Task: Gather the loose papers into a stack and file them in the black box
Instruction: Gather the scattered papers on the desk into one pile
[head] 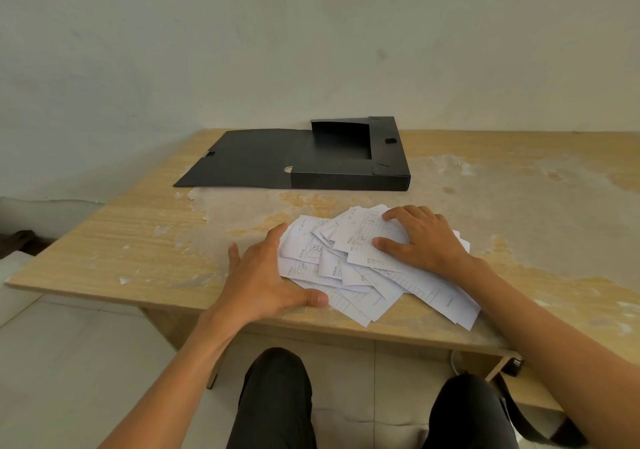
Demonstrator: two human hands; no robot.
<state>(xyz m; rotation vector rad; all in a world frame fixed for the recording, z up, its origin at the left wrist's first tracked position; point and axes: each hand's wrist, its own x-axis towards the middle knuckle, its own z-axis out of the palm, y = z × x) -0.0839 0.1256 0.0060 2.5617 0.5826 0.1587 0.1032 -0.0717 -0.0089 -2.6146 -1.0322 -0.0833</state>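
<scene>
Papers (pixel 363 268), white printed slips, loosely fanned near the bench (pixel 121 237) front edge. Left hand (pixel 266 275) spread flat against the pile at 9 o'clock, right hand (pixel 422 240) splayed flat atop it at 2 o'clock; neither grips. Black box (pixel 349 175) lies beyond at 12 o'clock, well apart, lid flat open leftward.
</scene>
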